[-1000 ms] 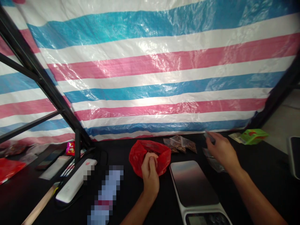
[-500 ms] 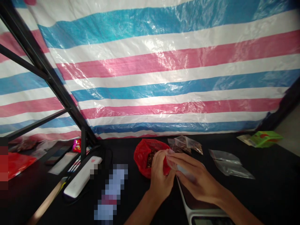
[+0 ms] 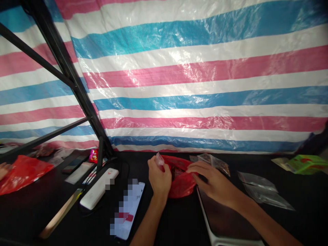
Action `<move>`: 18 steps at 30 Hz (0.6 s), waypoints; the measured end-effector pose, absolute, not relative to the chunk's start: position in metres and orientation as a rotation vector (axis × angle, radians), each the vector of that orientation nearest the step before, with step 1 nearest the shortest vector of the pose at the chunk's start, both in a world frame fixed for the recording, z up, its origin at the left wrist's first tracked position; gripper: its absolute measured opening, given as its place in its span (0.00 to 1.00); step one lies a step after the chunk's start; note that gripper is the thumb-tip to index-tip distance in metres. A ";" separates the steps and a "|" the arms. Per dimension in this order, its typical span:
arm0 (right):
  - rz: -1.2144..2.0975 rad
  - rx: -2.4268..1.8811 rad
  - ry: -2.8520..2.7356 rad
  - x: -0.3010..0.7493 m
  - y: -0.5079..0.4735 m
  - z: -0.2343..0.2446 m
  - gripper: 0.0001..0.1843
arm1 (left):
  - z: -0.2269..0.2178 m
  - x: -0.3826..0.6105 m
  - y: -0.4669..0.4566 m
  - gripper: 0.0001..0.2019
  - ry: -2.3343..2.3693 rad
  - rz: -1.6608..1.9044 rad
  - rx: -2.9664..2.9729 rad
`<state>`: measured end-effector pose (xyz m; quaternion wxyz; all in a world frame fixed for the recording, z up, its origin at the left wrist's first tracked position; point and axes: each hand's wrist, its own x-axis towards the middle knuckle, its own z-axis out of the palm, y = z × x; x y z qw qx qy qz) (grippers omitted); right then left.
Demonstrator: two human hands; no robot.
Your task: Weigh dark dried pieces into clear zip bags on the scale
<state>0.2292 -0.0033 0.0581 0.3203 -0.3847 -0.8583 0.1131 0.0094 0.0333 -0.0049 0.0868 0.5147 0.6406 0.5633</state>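
My left hand (image 3: 159, 181) is closed around a small clear plastic bag (image 3: 160, 159), which pokes out above the thumb. It rests at the left side of an open red plastic bag (image 3: 183, 187). Dark brown bits (image 3: 176, 173) show inside the red bag; how much it holds is hidden. At that bag's right edge, the fingers of my right hand (image 3: 211, 181) are pinched on the red plastic. Below my right wrist lies a flat scale (image 3: 228, 218) with a dark top and a pale rim.
Clear bags with brown contents (image 3: 216, 162) lie behind my right hand. Flat clear bags (image 3: 263, 189) and a green packet (image 3: 307, 164) are rightward. Leftward are a phone (image 3: 134, 213), a white oblong device (image 3: 99, 189), a long tan strip (image 3: 60, 215), and another person's hand (image 3: 3, 171) by a red bag (image 3: 28, 172).
My hands have moved apart: the left went leftward with the clear bag, and the right has taken hold of the red bag's edge. The view has shifted; another person's hand appears at left.
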 end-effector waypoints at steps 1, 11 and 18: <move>0.289 -1.032 -2.339 0.222 0.004 0.062 0.14 | -0.005 0.009 0.035 0.16 1.986 1.551 1.587; -0.019 -1.475 -2.733 0.173 0.041 0.055 0.15 | -0.011 -0.001 0.043 0.14 2.086 1.233 1.783; -0.162 -1.456 -2.746 0.189 0.045 0.046 0.15 | -0.007 -0.004 0.044 0.09 1.753 1.245 1.630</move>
